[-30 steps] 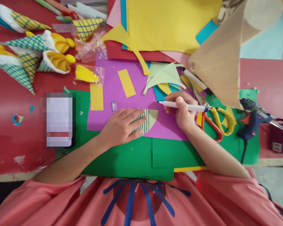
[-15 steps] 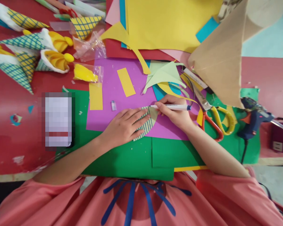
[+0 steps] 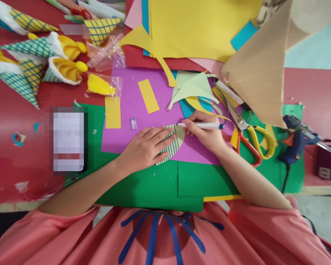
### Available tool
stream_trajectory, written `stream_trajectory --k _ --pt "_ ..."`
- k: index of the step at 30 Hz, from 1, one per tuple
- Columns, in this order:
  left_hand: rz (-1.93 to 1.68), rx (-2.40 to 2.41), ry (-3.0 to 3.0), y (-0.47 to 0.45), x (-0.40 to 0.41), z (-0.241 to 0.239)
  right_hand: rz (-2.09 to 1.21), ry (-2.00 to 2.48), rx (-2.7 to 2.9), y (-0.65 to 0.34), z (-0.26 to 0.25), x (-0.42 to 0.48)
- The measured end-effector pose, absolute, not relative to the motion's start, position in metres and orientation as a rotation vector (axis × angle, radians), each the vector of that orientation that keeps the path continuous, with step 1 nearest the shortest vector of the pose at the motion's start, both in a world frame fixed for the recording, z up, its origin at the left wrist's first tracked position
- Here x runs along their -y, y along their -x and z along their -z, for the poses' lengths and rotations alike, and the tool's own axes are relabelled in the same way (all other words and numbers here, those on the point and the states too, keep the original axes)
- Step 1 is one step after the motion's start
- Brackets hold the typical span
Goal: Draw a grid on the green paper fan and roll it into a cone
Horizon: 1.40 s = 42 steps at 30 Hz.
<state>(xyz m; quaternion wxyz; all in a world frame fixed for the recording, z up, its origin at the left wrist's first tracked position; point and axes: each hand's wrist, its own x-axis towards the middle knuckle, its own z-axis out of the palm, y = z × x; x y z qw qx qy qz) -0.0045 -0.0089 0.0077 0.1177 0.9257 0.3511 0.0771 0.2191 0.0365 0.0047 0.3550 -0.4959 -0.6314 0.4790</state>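
Note:
My left hand (image 3: 150, 145) lies flat with its fingers spread over a pale green rounded piece (image 3: 173, 146) marked with dark stripes. The palm and fingers hide part of that piece. In my right hand (image 3: 205, 130) is a white marker pen (image 3: 204, 126) with a blue end, its tip at the upper edge of the piece beside the last stripe. Beneath both hands lies a purple sheet (image 3: 124, 141), which rests on green sheets (image 3: 143, 187).
Scissors (image 3: 249, 136) and a glue gun (image 3: 295, 143) lie at the right, below a large tan cone (image 3: 256, 66). Yellow strips (image 3: 149, 96) and pale green scraps (image 3: 194, 88) are ahead. Several checkered cones (image 3: 30, 48) fill the upper left, above a blurred-out phone (image 3: 68, 141).
The marker tip has shifted very slightly to the right along the upper edge, and a further stripe shows on the piece. My left hand stays in place.

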Motion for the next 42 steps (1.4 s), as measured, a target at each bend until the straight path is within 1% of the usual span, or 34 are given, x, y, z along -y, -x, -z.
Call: stream_trajectory --k 7,13,25,32,42 --pt "-0.192 -1.027 -2.728 0.0033 0.0086 -0.0091 -1.233 1.285 1.642 -0.2181 -0.0059 -0.0366" --pt "-0.194 -1.034 -2.751 0.0041 0.0085 -0.0085 -1.304 1.261 1.548 -0.2210 -0.0065 -0.0375" --pt "-0.208 -1.041 -2.683 0.0042 0.0075 -0.0074 -1.236 1.279 1.632 -0.2184 -0.0057 -0.0374" --pt "-0.199 -1.036 -2.686 0.0042 0.0076 -0.0077 -1.307 1.253 1.618 -0.2213 -0.0061 -0.0382" --pt "-0.207 -1.079 -2.704 0.0044 0.0071 -0.0070 -1.251 1.268 1.668 -0.2207 -0.0045 -0.0365"
